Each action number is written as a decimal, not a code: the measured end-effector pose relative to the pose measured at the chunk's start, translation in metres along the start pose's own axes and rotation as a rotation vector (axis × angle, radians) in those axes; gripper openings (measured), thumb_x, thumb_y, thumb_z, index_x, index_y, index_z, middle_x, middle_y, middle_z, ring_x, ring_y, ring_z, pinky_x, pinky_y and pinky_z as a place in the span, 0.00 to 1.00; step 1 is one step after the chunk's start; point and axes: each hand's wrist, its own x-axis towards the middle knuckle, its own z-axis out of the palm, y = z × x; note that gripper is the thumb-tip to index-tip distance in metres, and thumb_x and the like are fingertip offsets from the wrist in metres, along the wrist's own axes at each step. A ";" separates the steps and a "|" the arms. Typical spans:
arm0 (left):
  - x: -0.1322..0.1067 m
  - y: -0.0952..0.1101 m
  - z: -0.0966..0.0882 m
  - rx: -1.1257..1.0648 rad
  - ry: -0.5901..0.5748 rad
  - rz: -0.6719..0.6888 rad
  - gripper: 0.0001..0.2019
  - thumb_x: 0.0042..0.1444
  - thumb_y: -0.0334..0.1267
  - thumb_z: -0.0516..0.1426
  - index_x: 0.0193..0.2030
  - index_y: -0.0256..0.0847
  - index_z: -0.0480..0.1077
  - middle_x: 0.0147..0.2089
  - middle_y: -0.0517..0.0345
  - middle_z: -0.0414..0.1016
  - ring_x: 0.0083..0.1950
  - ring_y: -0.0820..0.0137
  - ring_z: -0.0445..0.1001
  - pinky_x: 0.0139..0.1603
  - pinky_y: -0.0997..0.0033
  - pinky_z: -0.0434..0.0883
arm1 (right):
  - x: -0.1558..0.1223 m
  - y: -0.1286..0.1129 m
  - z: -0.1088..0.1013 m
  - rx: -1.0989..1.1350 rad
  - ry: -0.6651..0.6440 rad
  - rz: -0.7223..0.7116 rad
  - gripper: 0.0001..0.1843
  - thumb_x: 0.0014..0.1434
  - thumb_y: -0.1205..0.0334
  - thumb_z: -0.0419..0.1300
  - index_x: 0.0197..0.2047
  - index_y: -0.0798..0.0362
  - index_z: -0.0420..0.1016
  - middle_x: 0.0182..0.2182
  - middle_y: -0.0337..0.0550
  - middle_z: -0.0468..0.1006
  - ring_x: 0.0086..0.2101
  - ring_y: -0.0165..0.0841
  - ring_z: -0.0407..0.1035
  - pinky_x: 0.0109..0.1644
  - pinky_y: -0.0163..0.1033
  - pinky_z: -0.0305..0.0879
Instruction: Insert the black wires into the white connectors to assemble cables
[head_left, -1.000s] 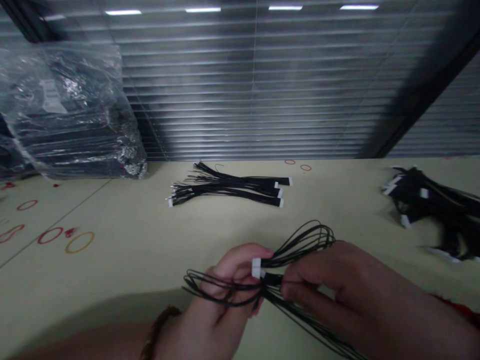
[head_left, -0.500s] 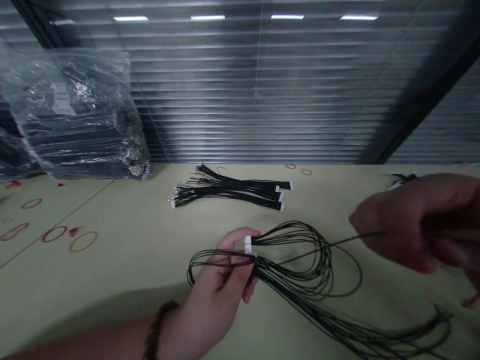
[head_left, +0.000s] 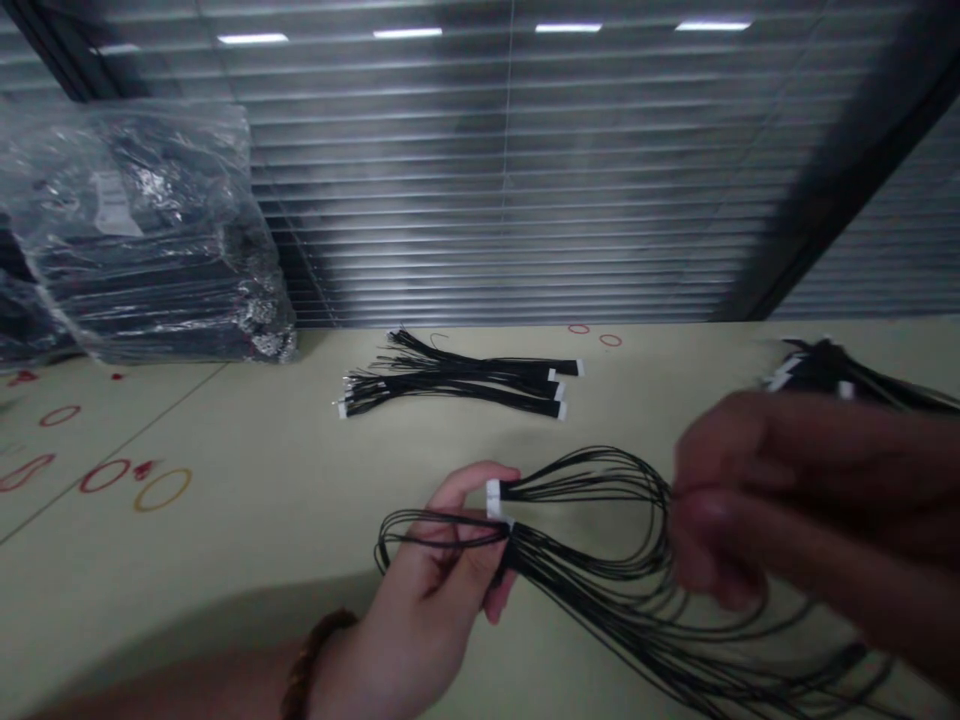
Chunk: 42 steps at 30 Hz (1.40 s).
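My left hand [head_left: 427,590] grips a wire harness of thin black wires [head_left: 592,590] by its white connectors [head_left: 493,498], held between thumb and fingers. Some wires loop out to the right from the connectors. A smaller wire loop [head_left: 390,535] bends back over the left hand. My right hand [head_left: 757,510], smeared by motion, is closed in a pinch at the right end of the loops, with black wires running to its fingertips. What exactly sits between those fingertips is partly hidden. Loose wire ends trail toward the lower right.
Several black wire harnesses [head_left: 465,380] with white connectors lie across the middle of the table [head_left: 262,450]. More harnesses [head_left: 825,365] lie at the right, behind my right hand. A clear plastic bag [head_left: 150,240] of dark cables stands at the left against the blinds [head_left: 487,180]. Rubber bands [head_left: 163,490] lie at left.
My right hand has moved left and closer to the loops; a single wire stretched taut toward it before. The harnesses behind it show more now. My left hand keeps its grip.
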 end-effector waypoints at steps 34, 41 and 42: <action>-0.008 0.005 0.004 -0.009 -0.109 0.023 0.09 0.63 0.41 0.53 0.50 0.54 0.66 0.27 0.65 0.59 0.26 0.77 0.57 0.24 0.80 0.56 | 0.000 -0.029 0.037 -0.152 -0.003 -0.200 0.16 0.66 0.65 0.44 0.32 0.53 0.70 0.26 0.36 0.73 0.25 0.26 0.67 0.29 0.34 0.59; -0.008 0.004 0.004 0.069 -0.138 -0.034 0.07 0.64 0.40 0.52 0.47 0.46 0.67 0.28 0.63 0.62 0.25 0.77 0.57 0.24 0.80 0.57 | -0.001 -0.031 0.048 -0.122 -0.045 -0.192 0.17 0.67 0.67 0.43 0.30 0.52 0.68 0.23 0.34 0.69 0.23 0.27 0.64 0.27 0.36 0.55; -0.007 0.003 0.004 0.063 -0.124 -0.041 0.07 0.63 0.40 0.53 0.47 0.46 0.67 0.28 0.63 0.62 0.25 0.78 0.57 0.24 0.80 0.57 | 0.000 -0.031 0.047 -0.126 -0.047 -0.192 0.15 0.66 0.67 0.44 0.31 0.52 0.68 0.24 0.35 0.70 0.24 0.27 0.64 0.28 0.36 0.56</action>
